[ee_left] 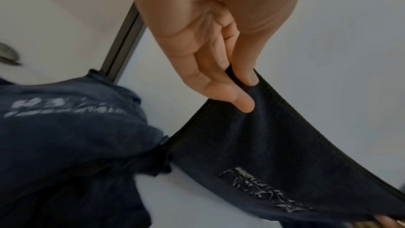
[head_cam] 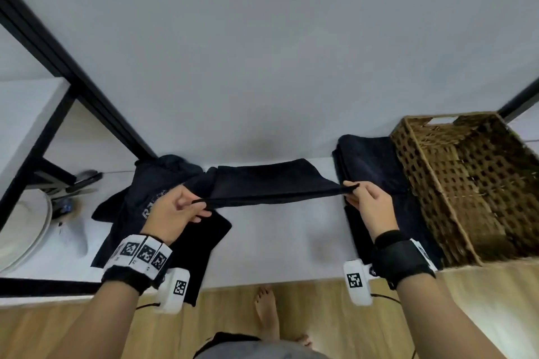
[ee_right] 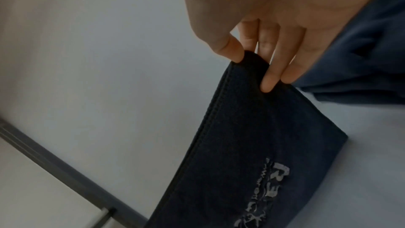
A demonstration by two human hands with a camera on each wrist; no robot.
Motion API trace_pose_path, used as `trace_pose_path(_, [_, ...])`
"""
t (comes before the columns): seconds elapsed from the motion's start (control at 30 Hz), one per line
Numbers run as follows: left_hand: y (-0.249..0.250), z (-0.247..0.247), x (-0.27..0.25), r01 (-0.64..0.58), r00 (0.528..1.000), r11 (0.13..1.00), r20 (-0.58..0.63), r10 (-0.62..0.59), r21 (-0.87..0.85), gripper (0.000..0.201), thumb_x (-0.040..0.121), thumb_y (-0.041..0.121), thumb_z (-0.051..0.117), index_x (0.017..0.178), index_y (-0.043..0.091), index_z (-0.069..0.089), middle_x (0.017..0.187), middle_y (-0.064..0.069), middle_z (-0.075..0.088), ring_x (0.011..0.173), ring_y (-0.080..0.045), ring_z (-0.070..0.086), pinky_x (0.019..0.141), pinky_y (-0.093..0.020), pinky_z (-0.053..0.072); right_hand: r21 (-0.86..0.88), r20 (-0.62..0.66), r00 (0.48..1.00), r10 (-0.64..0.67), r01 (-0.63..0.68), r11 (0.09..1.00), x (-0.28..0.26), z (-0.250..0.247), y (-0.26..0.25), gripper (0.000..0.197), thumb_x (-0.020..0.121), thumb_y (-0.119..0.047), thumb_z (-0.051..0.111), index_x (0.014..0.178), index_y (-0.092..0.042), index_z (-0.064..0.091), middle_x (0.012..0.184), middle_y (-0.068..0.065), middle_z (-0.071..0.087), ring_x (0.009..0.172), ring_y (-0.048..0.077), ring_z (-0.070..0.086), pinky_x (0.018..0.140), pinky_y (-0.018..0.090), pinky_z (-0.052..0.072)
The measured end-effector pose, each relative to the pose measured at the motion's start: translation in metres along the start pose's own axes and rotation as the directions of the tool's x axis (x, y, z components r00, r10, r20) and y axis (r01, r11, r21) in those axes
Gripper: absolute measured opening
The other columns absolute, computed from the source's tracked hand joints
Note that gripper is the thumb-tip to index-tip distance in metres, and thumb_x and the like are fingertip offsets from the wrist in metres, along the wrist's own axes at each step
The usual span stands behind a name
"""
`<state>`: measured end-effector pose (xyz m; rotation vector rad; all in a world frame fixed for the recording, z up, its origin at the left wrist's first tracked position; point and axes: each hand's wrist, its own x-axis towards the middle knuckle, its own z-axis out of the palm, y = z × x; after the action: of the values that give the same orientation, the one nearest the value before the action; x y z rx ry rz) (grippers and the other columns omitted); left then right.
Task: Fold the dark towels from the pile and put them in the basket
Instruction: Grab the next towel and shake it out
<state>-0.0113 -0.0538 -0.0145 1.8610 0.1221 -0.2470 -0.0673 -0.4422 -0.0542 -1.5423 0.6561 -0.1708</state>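
Pinching hard at both ends! Left fingers [ee_left: 241,100] and thumb clamped on one end of a dark towel [head_cam: 262,183], right fingers [ee_right: 269,79] and thumb nipping the other end, hem bunched between them. Stretched taut between left hand [head_cam: 172,213] and right hand [head_cam: 367,204], held up off the white bench [head_cam: 277,242], near edge running straight from grip to grip, far part sagging back toward the wall. Doubled over, by the look of the two stitched hems side by side in the right wrist view. Pale worn lettering [ee_right: 269,192] on the cloth, readable only as scraps.

Out past the left hand: a rumpled pile of dark towels [head_cam: 151,181] on the bench, pale print on its top piece, one black piece [head_cam: 201,242] spilling over the front edge. Just touching the held towel at its left end, or overlapping it; hard to call from here.

Out past the right hand: a stack of folded dark towels [head_cam: 376,166] lying flat on the bench, right up against the wicker basket [head_cam: 423,192]. Basket at the bench's right end, open weave; no towel visible in the part of the inside that shows.

Further out: black shelf frame [head_cam: 73,79] slanting up on the left, a white fan [head_cam: 23,230] below it, wooden floor [head_cam: 320,315] and bare feet [head_cam: 265,312] in front. Marker bands strapped on both wrists.
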Motion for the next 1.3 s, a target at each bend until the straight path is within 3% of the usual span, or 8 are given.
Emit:
trace_pose_path(0.2, [-0.061, 0.016, -0.017, 0.128, 0.987, 0.914, 0.042, -0.156, 0.384, 0.015, 0.087, 0.008, 0.066, 0.077, 0.013, 0.056, 0.048, -0.001, 0.060, 0.045, -0.012, 0.060, 0.056, -0.013, 0.044, -0.299, 0.018, 0.986, 0.165, -0.152, 0.942, -0.021, -0.007, 0.071, 0.019, 0.094, -0.012, 0.055, 0.078, -0.011, 0.066, 0.068, -0.001, 0.067, 0.072, 0.018, 0.069, 0.083, 0.046, 0.055])
trace_pose_path(0.43, [-0.085, 0.036, 0.018, 0.191, 0.949, 0.806, 0.106, -0.298, 0.561, 0.014, 0.096, 0.021, 0.055, 0.085, 0.016, 0.049, 0.046, -0.003, 0.057, 0.038, -0.011, 0.055, 0.050, -0.021, 0.043, -0.591, 0.023, 0.976, 0.219, -0.163, 0.790, -0.004, 0.005, 0.091, 0.010, 0.095, -0.017, 0.060, 0.087, -0.018, 0.066, 0.063, -0.009, 0.065, 0.049, -0.002, 0.061, 0.062, 0.014, 0.047])
trace_pose_path(0.7, [-0.102, 0.065, 0.087, 0.041, 0.960, 0.652, 0.150, -0.235, 0.757, 0.015, 0.092, 0.019, 0.063, 0.101, 0.011, 0.055, 0.091, -0.006, 0.061, 0.080, -0.022, 0.061, 0.076, -0.036, 0.051, -0.831, -0.030, 0.954, 0.298, -0.189, 0.524, 0.034, 0.041, 0.104, 0.027, 0.094, -0.020, 0.053, 0.115, -0.007, 0.063, 0.114, 0.017, 0.065, 0.108, 0.033, 0.060, 0.086, 0.031, 0.046])
trace_pose_path(0.83, [-0.106, 0.087, 0.120, -0.158, 0.955, 0.615, 0.279, -0.104, 0.772, 0.024, 0.089, 0.016, 0.066, 0.112, 0.012, 0.059, 0.118, -0.005, 0.049, 0.092, -0.024, 0.059, 0.081, -0.033, 0.048, -0.754, -0.116, 0.976, 0.184, -0.207, 0.623, 0.063, 0.063, 0.104, 0.027, 0.094, -0.017, 0.055, 0.116, -0.001, 0.057, 0.116, 0.021, 0.062, 0.106, 0.036, 0.059, 0.084, 0.032, 0.043])
trace_pose_path(0.97, [-0.116, 0.114, 0.147, -0.275, 0.829, 0.613, 0.506, -0.240, 0.741, 0.082, 0.077, 0.016, 0.079, 0.145, 0.029, 0.036, 0.158, 0.004, 0.009, 0.101, -0.018, 0.055, 0.084, -0.025, 0.048, -0.615, -0.238, 0.917, 0.321, -0.398, 0.681, 0.095, 0.077, 0.106, 0.044, 0.092, -0.033, 0.063, 0.124, -0.005, 0.051, 0.122, 0.018, 0.062, 0.109, 0.033, 0.059, 0.082, 0.030, 0.042])
trace_pose_path(1.07, [-0.128, 0.124, 0.156, -0.280, 0.789, 0.567, 0.522, -0.323, 0.775, 0.107, 0.072, 0.015, 0.084, 0.151, 0.039, 0.016, 0.158, 0.010, -0.019, 0.119, -0.020, 0.051, 0.083, -0.023, 0.049, -0.537, -0.281, 0.875, 0.395, -0.485, 0.690, 0.111, 0.082, 0.110, 0.053, 0.081, -0.044, 0.073, 0.117, -0.010, 0.056, 0.118, 0.013, 0.064, 0.102, 0.026, 0.059, 0.076, 0.024, 0.037])
trace_pose_path(1.2, [-0.138, 0.125, 0.154, -0.281, 0.805, 0.566, 0.511, -0.301, 0.775, 0.112, 0.070, 0.012, 0.085, 0.151, 0.041, 0.013, 0.157, 0.012, -0.022, 0.113, -0.020, 0.055, 0.077, -0.021, 0.049, -0.482, -0.313, 0.885, 0.345, -0.461, 0.745, 0.114, 0.088, 0.113, 0.043, 0.075, -0.040, 0.078, 0.110, -0.018, 0.065, 0.116, 0.004, 0.067, 0.105, 0.022, 0.062, 0.077, 0.019, 0.040])
trace_pose_path(1.3, [-0.137, 0.129, 0.157, -0.258, 0.813, 0.570, 0.494, -0.307, 0.780, 0.114, 0.068, 0.011, 0.086, 0.150, 0.042, 0.014, 0.156, 0.013, -0.022, 0.107, -0.019, 0.057, 0.070, -0.020, 0.048, -0.152, -0.236, 0.884, 0.404, -0.444, 0.883, 0.111, 0.093, 0.114, 0.031, 0.073, -0.024, 0.082, 0.102, -0.023, 0.071, 0.106, 0.002, 0.072, 0.091, 0.014, 0.068, 0.082, 0.019, 0.054])
